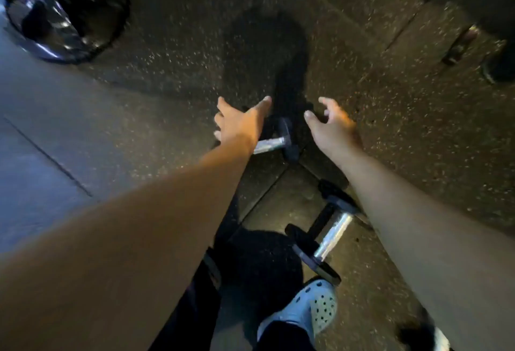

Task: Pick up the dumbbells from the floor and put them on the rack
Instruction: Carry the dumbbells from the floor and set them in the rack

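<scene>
Two dumbbells with chrome handles and dark heads lie on the speckled rubber floor. The far dumbbell [274,141] sits under my left hand [239,122], which hovers over its handle with fingers spread and hides its left end. The near dumbbell [328,236] lies diagonally by my foot, partly under my right forearm. My right hand [331,125] is open, fingers curled, to the right of the far dumbbell and touching nothing. No rack is in view.
A dark round weight plate or machine base [64,8] sits at the top left. Another dumbbell [459,44] lies at the top right beside dark equipment. My pale blue clog [309,309] stands just below the near dumbbell. Floor tile seams cross the middle.
</scene>
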Tool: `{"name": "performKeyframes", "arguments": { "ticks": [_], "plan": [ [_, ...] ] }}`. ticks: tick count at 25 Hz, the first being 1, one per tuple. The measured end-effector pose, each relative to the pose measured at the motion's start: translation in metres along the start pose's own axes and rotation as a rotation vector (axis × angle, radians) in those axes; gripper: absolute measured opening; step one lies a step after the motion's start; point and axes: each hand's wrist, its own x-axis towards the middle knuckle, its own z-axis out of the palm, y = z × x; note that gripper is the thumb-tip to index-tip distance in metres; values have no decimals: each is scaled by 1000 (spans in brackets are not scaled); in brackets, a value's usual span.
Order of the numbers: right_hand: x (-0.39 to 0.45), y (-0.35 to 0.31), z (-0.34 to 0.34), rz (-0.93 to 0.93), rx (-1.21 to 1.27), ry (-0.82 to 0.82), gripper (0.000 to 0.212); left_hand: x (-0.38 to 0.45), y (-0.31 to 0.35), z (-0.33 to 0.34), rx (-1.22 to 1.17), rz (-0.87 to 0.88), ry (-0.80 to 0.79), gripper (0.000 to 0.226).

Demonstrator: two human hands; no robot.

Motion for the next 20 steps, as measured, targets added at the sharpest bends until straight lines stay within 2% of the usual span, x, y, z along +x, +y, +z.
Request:
{"name": "performKeyframes", "arguments": {
  "ticks": [2,5,7,10,12,16,20],
  "plan": [
    [27,29,45,-54,-33,-5,57,41,-32,27,166,14,107,116],
    [55,57,107,-48,-63,-71,63,92,-78,49,300,-118,236,101],
    [71,65,133,-14,-74,-34,67,113,-96,54,271,-136,308,73],
    [82,62,147,30,-3,69,58,124,-111,49,264,-27,327,31],
    [78,56,143,31,21,85,55,116,-109,40,248,29,309,24],
    [51,36,104,-34,18,158,48,79,-75,19,239,58,300,26],
    [-2,-29,4,-47,54,269,50,-3,14,-20,227,248,299,23]
  ]
}}
